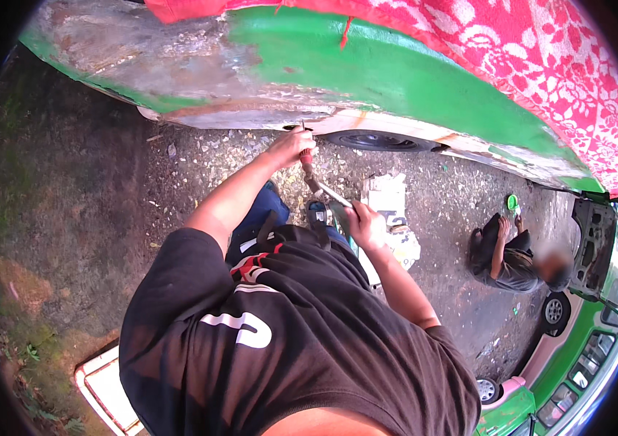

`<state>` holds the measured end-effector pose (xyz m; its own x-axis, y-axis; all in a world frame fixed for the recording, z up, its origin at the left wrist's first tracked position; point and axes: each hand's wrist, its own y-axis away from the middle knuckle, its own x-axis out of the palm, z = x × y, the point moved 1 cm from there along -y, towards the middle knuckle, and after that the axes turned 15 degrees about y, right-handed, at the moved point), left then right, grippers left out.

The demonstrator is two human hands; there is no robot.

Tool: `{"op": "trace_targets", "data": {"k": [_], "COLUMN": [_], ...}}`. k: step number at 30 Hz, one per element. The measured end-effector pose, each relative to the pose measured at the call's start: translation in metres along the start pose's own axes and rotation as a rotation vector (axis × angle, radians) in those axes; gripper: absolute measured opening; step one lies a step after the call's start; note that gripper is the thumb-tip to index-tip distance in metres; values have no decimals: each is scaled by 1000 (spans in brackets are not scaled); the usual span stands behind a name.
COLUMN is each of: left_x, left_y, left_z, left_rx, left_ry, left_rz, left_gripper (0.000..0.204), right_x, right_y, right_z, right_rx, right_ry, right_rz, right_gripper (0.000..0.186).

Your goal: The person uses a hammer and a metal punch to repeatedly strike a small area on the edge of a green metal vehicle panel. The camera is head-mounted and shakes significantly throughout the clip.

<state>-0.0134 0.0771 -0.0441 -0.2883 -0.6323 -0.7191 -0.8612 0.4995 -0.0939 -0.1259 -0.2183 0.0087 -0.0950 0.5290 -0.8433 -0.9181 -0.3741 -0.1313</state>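
Observation:
My left hand point(291, 147) is closed around a slim red-handled tool point(307, 155), at the lower edge of a green vehicle body point(396, 73). The tool's thin tip shows above my fingers, close to a dark opening in the pale lower panel; whether it touches the metal I cannot tell. My right hand point(367, 225) grips the pale metal handle of a hammer point(335, 195). Its brownish head lies right at the lower end of the red handle.
White sheets point(384, 194) lie on the littered ground by my right hand. A wheel point(381, 140) sits under the body. A red floral cloth point(527, 65) drapes over it. Another person point(509, 254) crouches at right, near a green container point(512, 202) and a green van point(578, 363).

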Motion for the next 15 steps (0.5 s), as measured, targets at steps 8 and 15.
{"op": "trace_targets", "data": {"k": [8,15], "left_x": [-1,5], "left_y": [-2,-2], "left_z": [5,8], "left_rx": [47,112], "left_ry": [54,110], "left_rz": [-110,-182], "left_gripper": [17,13], "right_x": [0,2], "right_y": [-13,-18], "right_z": [3,6], "right_rx": [1,52], "right_ry": [-73,4], "right_rz": [8,76], "right_gripper": [22,21]}}
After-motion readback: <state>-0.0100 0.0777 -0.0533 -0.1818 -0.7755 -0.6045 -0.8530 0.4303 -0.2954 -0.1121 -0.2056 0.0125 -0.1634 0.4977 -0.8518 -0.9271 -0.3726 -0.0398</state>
